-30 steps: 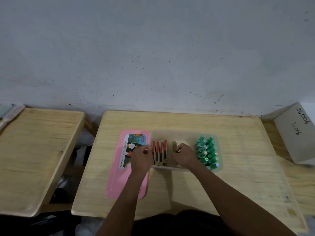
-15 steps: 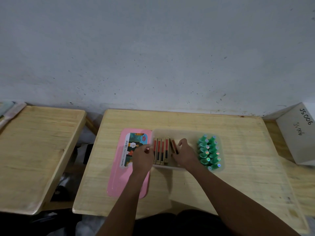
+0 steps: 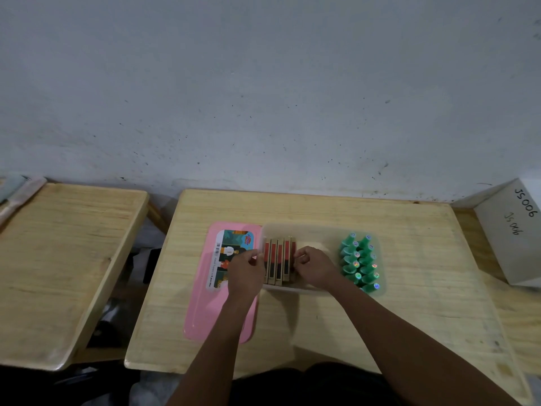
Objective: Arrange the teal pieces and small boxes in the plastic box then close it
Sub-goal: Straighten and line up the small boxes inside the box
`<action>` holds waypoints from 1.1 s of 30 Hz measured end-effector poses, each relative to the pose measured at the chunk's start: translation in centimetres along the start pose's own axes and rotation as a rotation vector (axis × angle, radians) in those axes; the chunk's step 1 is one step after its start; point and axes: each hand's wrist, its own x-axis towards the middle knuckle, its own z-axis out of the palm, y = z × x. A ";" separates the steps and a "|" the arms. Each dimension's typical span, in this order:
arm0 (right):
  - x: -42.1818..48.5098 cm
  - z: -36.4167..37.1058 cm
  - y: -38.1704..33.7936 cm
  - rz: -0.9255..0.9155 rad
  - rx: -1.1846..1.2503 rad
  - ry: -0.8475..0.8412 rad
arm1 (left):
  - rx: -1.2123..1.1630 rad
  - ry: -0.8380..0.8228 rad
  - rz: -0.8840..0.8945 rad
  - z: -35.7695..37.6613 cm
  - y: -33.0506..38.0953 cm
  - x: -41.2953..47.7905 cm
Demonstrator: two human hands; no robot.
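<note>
Two-handed, squeeze the small boxes [image 3: 278, 262] into a tight upright row, left hand [image 3: 246, 272] pinching the plastic box [image 3: 316, 230] rim, right hand [image 3: 317, 269] curled round the last one.

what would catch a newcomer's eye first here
Bright teal plastic pieces stand packed at the right end of the clear plastic box. Small red-and-tan boxes stand on edge at its left end, between the left hand and right hand; a pink plastic lid lies alongside.
</note>
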 end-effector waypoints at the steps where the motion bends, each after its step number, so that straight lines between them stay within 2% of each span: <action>1: 0.0 -0.2 0.0 -0.005 -0.037 0.003 | -0.001 0.002 -0.002 0.0 0.0 0.0; 6: 0.5 -1.3 -0.8 -0.086 -0.236 0.059 | 0.002 0.002 -0.001 0.0 0.0 0.1; 9: 1.1 -1.4 -1.7 -0.169 -0.348 -0.001 | 0.006 0.000 -0.007 0.0 0.1 0.1; 14: 1.7 -1.2 -2.2 -0.177 -0.450 -0.052 | 0.000 -0.007 -0.018 0.0 0.1 0.0; 24: 0.4 -0.8 -1.7 -0.174 -0.311 -0.040 | -0.008 -0.008 -0.024 0.0 0.1 0.0; 29: -0.3 -1.2 -1.4 0.020 -0.076 -0.038 | -0.008 -0.008 -0.017 0.0 0.1 0.0; 33: -0.3 -0.3 -1.2 0.077 -0.059 -0.131 | -0.015 -0.013 -0.026 0.0 0.1 -0.1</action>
